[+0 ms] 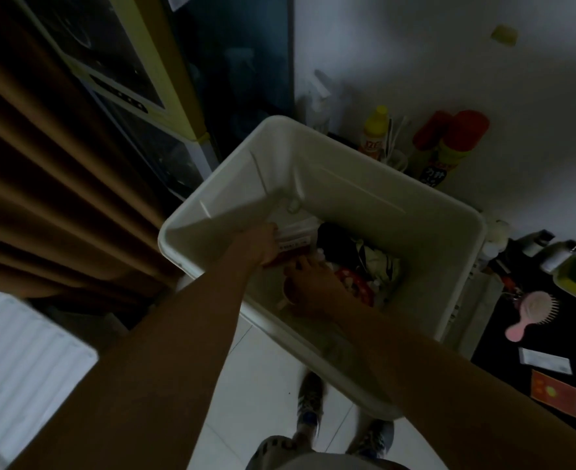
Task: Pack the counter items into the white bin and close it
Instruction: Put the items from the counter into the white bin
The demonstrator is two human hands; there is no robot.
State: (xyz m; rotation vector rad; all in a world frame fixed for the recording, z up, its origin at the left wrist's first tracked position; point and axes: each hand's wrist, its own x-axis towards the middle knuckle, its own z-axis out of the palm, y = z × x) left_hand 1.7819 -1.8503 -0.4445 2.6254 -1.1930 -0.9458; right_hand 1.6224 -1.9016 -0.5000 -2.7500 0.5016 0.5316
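Both my hands are down in the white bin (347, 184) by the desk (491, 344) — my left hand (263, 245) pinches a labelled packet (291, 244), probably to slot it flat against the wall. My right hand (313, 290) rests among the packed things, likely clearing room — whether it grips anything I cannot tell.

- White bin (347, 184) is open at the top, and the far half of its mouth is free.
- The near-left of the mouth is taken: left hand (261, 244) grips a labelled packet (293, 240), with right hand (310, 293) just beside it.
- The bin floor is crowded with a dark bundle (341, 240) and a red packet (356, 286).
- Bottles (376, 132) crowd the far rim outside, and a curtain (42, 198) hems the left.
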